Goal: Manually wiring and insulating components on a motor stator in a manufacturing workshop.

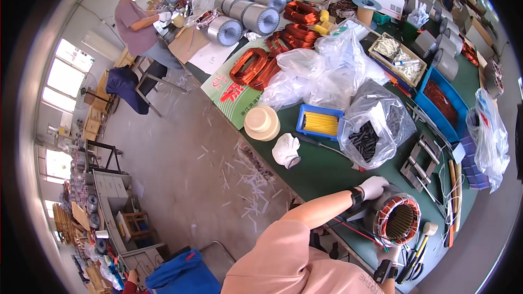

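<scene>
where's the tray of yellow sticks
In the head view, the blue tray sits right of centre, between the round cream object and the bag of black pieces.

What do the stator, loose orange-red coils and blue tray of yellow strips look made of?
Stator: metal, perhaps iron or steel; dull grey outside.
Coils: probably enamelled copper; glossy orange-red strands.
Blue tray: likely moulded plastic; smooth, evenly coloured.
Yellow strips: maybe plastic; slim and bright, but too small to tell.

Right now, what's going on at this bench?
A person has both hands at a wound motor stator on the green table: the gloved left hand at its outer housing, the right hand by its open end's lower edge. Beyond it lies a clear bag of black pieces; a co-worker stands farther off.
</scene>
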Action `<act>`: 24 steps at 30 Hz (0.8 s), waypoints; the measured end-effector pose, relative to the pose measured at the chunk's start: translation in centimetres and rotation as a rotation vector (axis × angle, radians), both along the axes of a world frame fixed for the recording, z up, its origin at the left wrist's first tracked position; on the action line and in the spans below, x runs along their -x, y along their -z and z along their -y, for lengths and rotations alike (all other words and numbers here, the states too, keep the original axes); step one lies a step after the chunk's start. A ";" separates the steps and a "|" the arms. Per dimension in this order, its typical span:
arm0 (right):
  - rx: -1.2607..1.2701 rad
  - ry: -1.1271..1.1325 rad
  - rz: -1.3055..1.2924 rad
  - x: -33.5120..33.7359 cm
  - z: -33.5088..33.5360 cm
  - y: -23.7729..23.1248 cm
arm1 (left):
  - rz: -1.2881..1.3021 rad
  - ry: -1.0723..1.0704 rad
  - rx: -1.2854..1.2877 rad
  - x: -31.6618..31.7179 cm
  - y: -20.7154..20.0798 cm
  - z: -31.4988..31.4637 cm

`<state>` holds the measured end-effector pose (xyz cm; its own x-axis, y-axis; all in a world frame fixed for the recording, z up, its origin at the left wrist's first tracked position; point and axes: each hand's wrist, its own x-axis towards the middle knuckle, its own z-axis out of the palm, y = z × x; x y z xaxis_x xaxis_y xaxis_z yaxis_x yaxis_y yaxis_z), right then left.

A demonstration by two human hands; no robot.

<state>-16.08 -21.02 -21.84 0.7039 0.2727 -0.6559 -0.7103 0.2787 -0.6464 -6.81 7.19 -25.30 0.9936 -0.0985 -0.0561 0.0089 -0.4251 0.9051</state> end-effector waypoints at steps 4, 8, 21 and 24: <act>0.733 -0.757 0.659 -0.2 3.6 2.1 | 0.206 -0.244 0.147 5.1 -11.9 -7.4; 0.556 -0.694 0.532 1.0 -0.9 0.4 | 0.356 -0.831 -0.273 11.0 -17.9 -25.5; 0.184 0.084 0.023 5.8 -0.3 2.7 | -0.404 -0.836 -1.055 18.4 -3.8 -55.0; 0.097 0.305 -0.015 2.9 -1.1 3.1 | -0.219 -1.122 -0.565 18.9 -8.5 -52.3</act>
